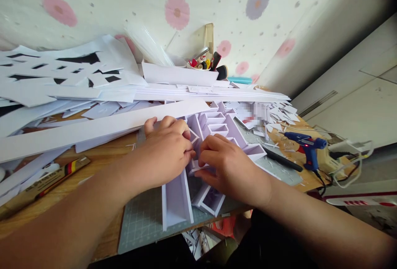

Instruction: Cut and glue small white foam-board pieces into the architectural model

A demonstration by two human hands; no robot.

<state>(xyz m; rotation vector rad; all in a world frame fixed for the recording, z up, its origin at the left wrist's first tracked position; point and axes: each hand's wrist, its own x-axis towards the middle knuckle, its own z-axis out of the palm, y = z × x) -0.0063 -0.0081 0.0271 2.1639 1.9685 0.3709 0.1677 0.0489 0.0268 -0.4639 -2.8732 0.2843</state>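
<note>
Brown wooden surface (107,153) spans the scene, with a grey cutting mat (136,219) at its near middle. White sheets (118,62), some cut through with holes, are heaped at far left; a long white strip (102,126) slants in front of them. On the mat, between the hands, sits a white frame (217,128) of narrow, open-topped boxes. The left hand (167,149) is half curled, fingertips against the frame, though whether it grips cannot be told. The right hand (229,167) pinches a thin wall of it, fingers nearly closed. At right lies a blue glue gun (310,149), near a slim black bar (282,159).
</note>
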